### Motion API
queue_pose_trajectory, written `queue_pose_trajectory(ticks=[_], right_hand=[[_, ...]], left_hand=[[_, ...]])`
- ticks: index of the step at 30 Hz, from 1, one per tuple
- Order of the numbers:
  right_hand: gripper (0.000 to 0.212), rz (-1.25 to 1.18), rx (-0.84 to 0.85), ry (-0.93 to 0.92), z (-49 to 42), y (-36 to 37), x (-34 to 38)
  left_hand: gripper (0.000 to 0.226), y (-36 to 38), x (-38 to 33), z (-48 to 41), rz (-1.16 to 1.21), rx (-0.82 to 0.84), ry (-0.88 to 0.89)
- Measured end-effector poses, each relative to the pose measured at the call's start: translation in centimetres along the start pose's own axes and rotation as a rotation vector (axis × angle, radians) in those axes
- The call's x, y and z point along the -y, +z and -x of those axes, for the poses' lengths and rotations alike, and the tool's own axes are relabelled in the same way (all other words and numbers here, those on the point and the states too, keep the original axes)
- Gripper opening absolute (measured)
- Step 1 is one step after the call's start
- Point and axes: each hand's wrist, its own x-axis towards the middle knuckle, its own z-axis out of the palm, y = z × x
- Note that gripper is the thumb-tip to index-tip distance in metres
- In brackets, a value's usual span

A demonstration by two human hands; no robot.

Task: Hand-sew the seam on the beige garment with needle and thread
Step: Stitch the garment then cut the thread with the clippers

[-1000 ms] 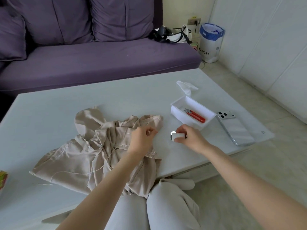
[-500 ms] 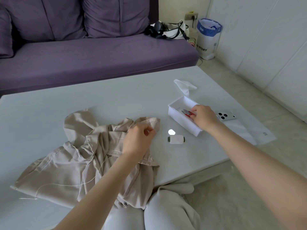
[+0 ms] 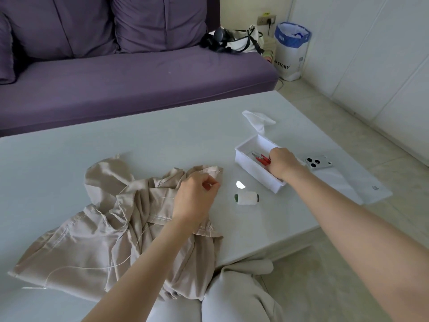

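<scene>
The person sits at a low white table [image 3: 116, 145] with the beige garment [image 3: 92, 240] crumpled on its near left part, one end hanging off the front edge onto their lap. The left hand [image 3: 196, 196] hovers over the garment's upper right corner, beside a stitched hem, with thumb and forefinger pinched together on the thread [image 3: 81, 268] (the needle itself is too small for me to make out). That white thread trails back across the cloth in a long loose curve to the table's left front edge.

The two hands are well apart. The right hand [image 3: 282, 163] reaches into a small white box [image 3: 255, 174] further right on the table, its fingers curled round the red handles of a pair of scissors [image 3: 261, 158] lying inside, the blades pointing away from it. A white spool [image 3: 247, 197] lies on its side between garment and box, touching neither. Just beyond the box sit a phone [image 3: 318, 162], camera side up, and a crumpled white tissue [image 3: 257, 118]. Behind the table runs a purple sofa [image 3: 139, 80].
</scene>
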Motion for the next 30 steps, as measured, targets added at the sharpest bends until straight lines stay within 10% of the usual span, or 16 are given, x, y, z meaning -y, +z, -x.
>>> queue_pose_trajectory(ticks=[8,22,30], right_hand=[[0.026,-0.406,-0.191,-0.165,4.4,-2.4,2.4],[0.038,-1.140,0.450,0.214,14.9,3.8,3.9],[0.038,-1.312,0.446,0.345,15.1,4.4,4.7]], left_hand=[[0.010,-0.9,0.8,0.5,0.064,-0.018,0.022],[0.007,-1.1,1.2,2.1,0.088,-0.015,-0.059],[0.005,-1.0,1.6,2.8,0.099,0.001,-0.057]])
